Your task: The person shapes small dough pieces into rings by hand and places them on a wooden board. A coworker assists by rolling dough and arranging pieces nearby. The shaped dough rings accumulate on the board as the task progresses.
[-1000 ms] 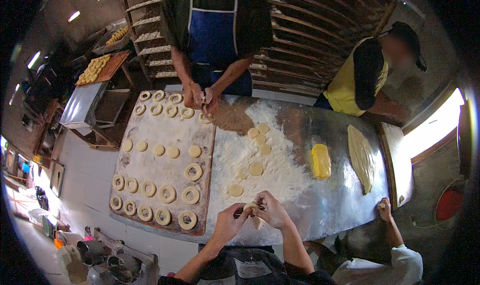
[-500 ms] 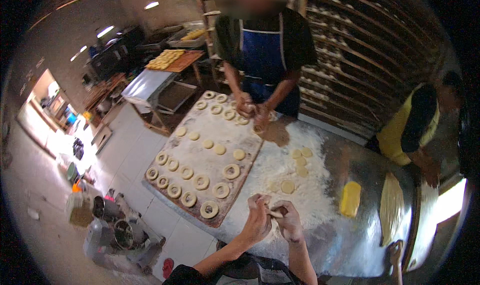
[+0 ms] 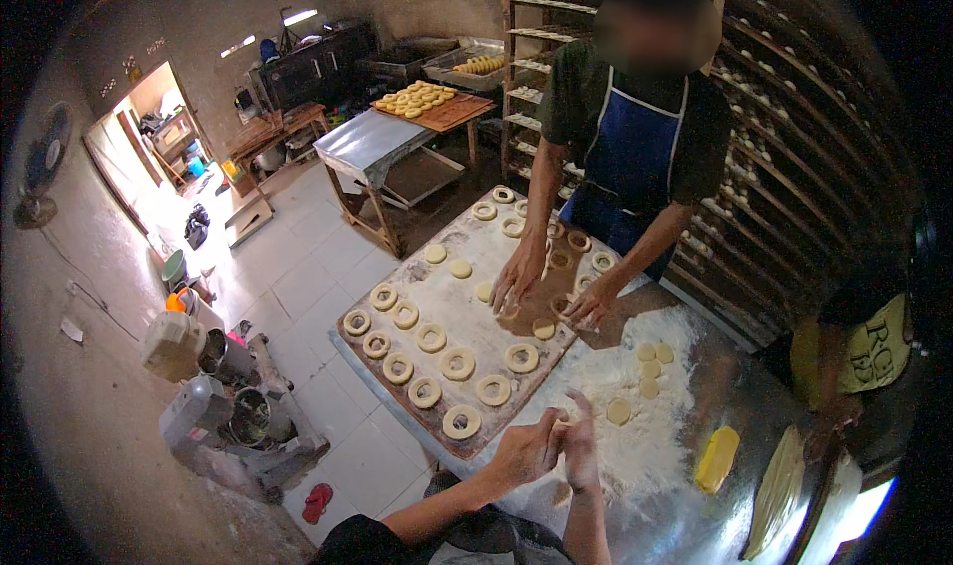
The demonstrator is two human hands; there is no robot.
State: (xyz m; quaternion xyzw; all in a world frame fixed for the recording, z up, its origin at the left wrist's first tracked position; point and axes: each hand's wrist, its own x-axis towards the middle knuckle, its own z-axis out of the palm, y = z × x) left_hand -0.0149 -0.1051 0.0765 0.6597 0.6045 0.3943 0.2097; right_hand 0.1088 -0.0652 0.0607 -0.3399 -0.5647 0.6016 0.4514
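Note:
My left hand (image 3: 529, 448) is closed, fingers curled round a small piece of pale dough (image 3: 566, 418), at the near edge of the table. Against the same dough presses my right hand (image 3: 582, 448), its fingertips pointing up and smeared by motion. Most of the dough is hidden between the hands. Just beyond them lies a flat dough disc (image 3: 618, 411) on the floured metal table (image 3: 650, 466), with several smaller discs (image 3: 650, 370) behind it. To the left, a floured board (image 3: 427, 287) bears rows of dough rings (image 3: 458, 363) and a few discs.
Across the table, a person in a blue apron (image 3: 635, 158) reaches both hands over the board. A yellow block (image 3: 716, 459) and a long dough sheet (image 3: 776, 491) lie at right, near another person's arm (image 3: 829, 421). Racks of dough line the back; mixers (image 3: 213, 406) stand left.
My view has turned left, so the table sits farther right. My right fingers have straightened upward, and less dough shows. The co-worker's hands have parted and now reach down to the board.

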